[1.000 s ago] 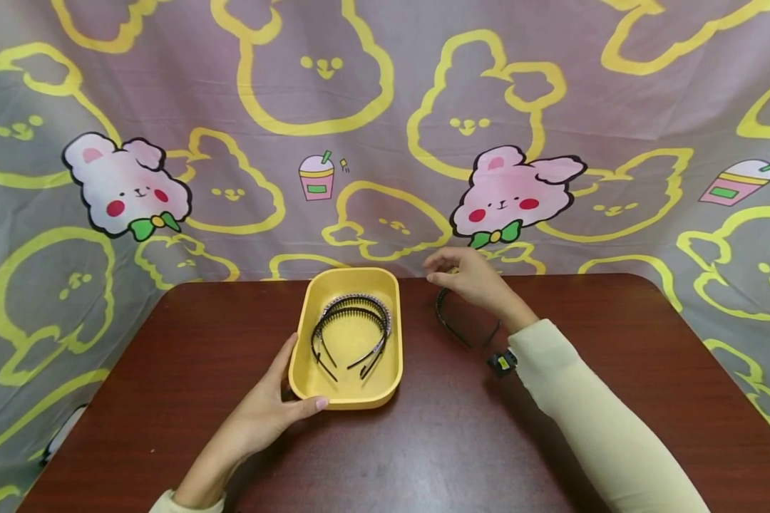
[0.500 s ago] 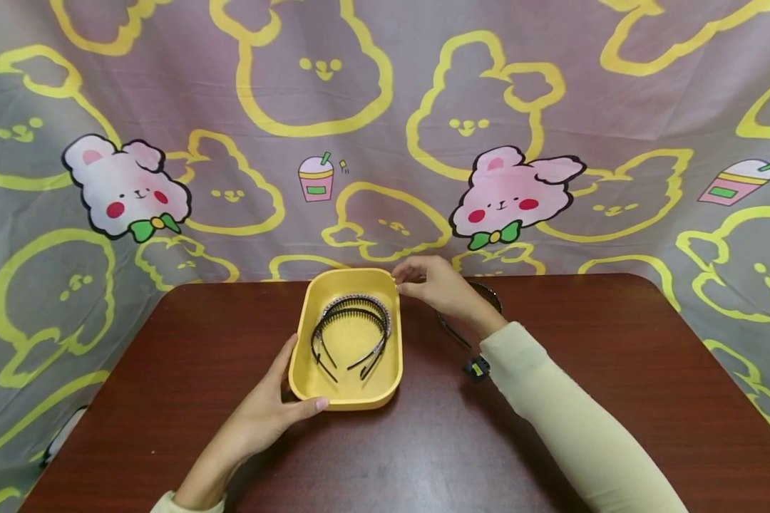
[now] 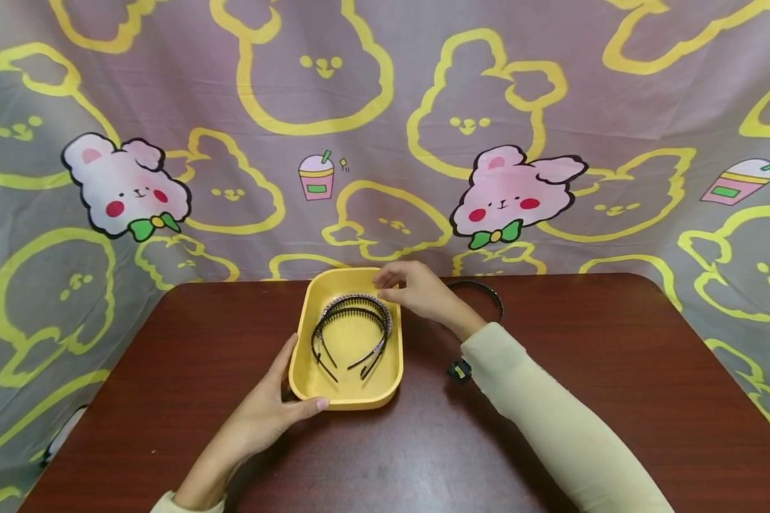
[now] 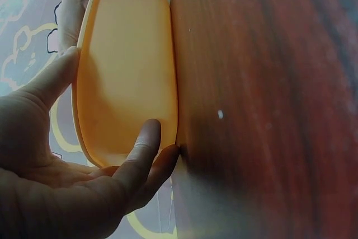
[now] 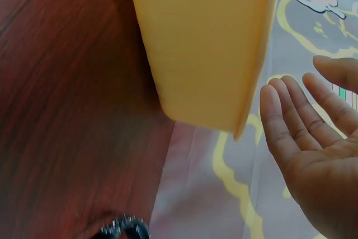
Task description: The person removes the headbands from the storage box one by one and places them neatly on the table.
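Right hand [image 3: 417,292] has shifted left since the earlier frame: from above a thin, black, toothed, plastic-looking headband [image 3: 495,293], lying right of the bin, to over the far right corner of that yellow, round-cornered, plastic-looking bin [image 3: 346,345]. Bin and left hand unchanged.

Left to right. Left hand [image 3: 272,406]: at the bin's near left corner, thumb on the rim, fingers round the outer wall, gripping it. Inside the bin: a black comb-toothed headband [image 3: 351,311] overlapping a bead-edged headband [image 3: 358,296], legs toward the near end. Right hand: fingers relaxed, released, holding nothing. Right of the bin: the lone headband on the dark red wooden counter [image 3: 616,342], partly behind the forearm.

Handling (estimate): headbands light, springy, smooth outside; teeth may snag, legs may snap if spread. Hold by the crown.
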{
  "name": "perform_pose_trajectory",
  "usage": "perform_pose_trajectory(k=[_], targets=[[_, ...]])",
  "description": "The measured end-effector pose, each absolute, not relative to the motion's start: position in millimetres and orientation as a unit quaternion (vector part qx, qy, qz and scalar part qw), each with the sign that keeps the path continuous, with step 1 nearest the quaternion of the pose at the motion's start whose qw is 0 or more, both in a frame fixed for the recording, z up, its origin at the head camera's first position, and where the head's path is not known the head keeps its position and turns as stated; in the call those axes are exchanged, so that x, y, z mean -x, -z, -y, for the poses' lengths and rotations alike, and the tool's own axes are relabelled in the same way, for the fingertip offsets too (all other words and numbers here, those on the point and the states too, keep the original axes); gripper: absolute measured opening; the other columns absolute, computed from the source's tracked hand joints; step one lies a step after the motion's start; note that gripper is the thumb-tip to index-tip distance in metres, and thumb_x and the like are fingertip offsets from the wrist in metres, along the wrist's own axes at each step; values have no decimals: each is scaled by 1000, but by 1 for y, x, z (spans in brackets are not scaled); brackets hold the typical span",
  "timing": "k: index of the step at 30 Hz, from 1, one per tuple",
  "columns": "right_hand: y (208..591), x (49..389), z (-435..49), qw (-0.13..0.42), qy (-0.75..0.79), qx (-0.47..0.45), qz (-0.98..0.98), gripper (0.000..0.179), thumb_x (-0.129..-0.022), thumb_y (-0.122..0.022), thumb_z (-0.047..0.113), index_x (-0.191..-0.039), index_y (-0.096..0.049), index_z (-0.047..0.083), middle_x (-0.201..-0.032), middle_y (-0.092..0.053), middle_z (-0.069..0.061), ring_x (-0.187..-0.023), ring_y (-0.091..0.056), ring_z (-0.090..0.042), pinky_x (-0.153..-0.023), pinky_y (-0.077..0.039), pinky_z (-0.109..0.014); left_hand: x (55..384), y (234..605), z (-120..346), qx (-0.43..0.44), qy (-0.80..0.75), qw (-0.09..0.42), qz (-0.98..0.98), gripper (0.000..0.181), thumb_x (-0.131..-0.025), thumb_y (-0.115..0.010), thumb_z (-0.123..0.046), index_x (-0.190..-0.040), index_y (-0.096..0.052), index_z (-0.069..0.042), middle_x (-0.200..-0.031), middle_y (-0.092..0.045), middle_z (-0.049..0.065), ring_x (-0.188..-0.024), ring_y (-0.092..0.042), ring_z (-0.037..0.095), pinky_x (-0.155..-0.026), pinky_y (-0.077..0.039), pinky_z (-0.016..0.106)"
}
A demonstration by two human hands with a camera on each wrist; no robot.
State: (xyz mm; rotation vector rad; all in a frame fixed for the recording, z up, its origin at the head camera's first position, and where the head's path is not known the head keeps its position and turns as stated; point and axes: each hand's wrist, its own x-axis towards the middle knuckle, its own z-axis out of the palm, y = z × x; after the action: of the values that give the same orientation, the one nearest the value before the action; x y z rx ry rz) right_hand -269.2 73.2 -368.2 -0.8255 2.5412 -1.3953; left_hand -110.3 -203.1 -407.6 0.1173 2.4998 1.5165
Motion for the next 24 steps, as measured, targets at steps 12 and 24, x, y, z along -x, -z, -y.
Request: perform_pose_trajectory(k=[12, 24], targets=[[374, 271, -51, 70, 466, 290, -833, 22, -96, -72, 5, -117, -74, -2, -109, -77, -14, -101, -70, -23, -94, -55, -36, 110, 409, 202, -43, -548, 117, -827, 118, -88, -87, -20, -170, -2, -19, -169, -30, 24, -136, -55, 31, -93, -51, 19], [384, 279, -33, 92, 465, 286, -833, 23, -96, -70, 0, -118, -72, -6, -115, -74, -23, -104, -70, -26, -94, -55, -36, 111, 409, 204, -47, -519, 109, -846, 118, -87, -87, -26, -170, -4, -22, -171, -25, 22, -144, -47, 32, -97, -50, 23]])
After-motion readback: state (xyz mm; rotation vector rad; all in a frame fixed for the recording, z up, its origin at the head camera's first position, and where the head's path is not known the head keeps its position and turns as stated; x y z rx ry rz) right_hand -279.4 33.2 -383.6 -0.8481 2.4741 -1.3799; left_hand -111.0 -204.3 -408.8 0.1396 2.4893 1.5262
